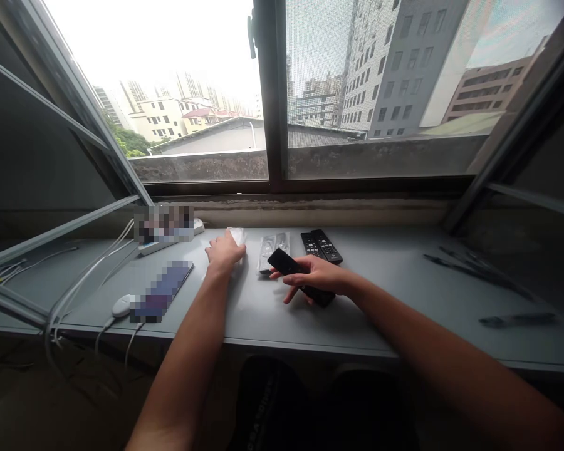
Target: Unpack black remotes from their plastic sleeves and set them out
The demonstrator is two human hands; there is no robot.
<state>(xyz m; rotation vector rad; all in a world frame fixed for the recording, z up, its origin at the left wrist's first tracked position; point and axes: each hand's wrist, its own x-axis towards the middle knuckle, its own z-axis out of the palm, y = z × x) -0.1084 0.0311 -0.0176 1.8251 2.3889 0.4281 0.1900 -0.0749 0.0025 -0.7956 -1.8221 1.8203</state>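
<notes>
My right hand [308,275] is wrapped around a black remote control [284,262], held at a slant just above the table with its upper end pointing left. Some of its fingers are spread beneath. My left hand [224,249] is farther back, its curled fingers on a crumpled clear plastic bag [236,235]; the palm hides most of the bag. Between the hands lies a clear plastic bag with something inside [267,250]. Behind my right hand, two black remote controls [322,246] rest side by side, buttons up.
On the grey table [263,322], a phone [169,291] and a round white charger [123,305] lie at left, near a white power strip [172,241] and cables. Dark thin items [479,272] lie at right. Metal frames flank both sides; a window stands behind.
</notes>
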